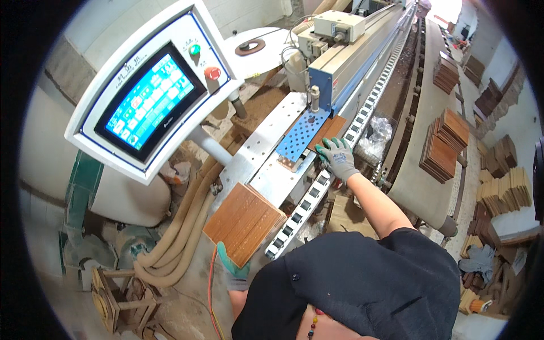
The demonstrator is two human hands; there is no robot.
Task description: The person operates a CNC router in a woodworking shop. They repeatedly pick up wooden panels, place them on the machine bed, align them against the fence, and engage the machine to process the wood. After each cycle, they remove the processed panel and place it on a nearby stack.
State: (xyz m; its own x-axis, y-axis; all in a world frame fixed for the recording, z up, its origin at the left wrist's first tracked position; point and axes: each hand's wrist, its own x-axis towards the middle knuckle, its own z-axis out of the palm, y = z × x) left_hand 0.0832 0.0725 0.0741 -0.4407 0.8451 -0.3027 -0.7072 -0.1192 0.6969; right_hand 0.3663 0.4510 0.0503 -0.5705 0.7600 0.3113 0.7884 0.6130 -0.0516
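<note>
My right hand (338, 157), in a grey glove with green fingertips, reaches forward to the machine's feed edge. Its fingers are stretched out and rest on a brown wooden board (331, 130), partly hidden by the hand and lying beside a blue perforated plate (303, 134). Down at the left, my left hand (232, 263), gloved the same way, grips the near corner of a stack of square brown wooden boards (245, 221). That stack lies tilted at the near end of the metal table (272, 180). Some left fingers are hidden behind the stack.
A chain track of white pads (309, 201) runs along the machine. A control panel with a lit screen (150, 102) stands at the left, above thick beige hoses (184, 226). On the right, a conveyor belt (416, 175) carries board stacks (439, 158); more boards (504, 190) lie beyond.
</note>
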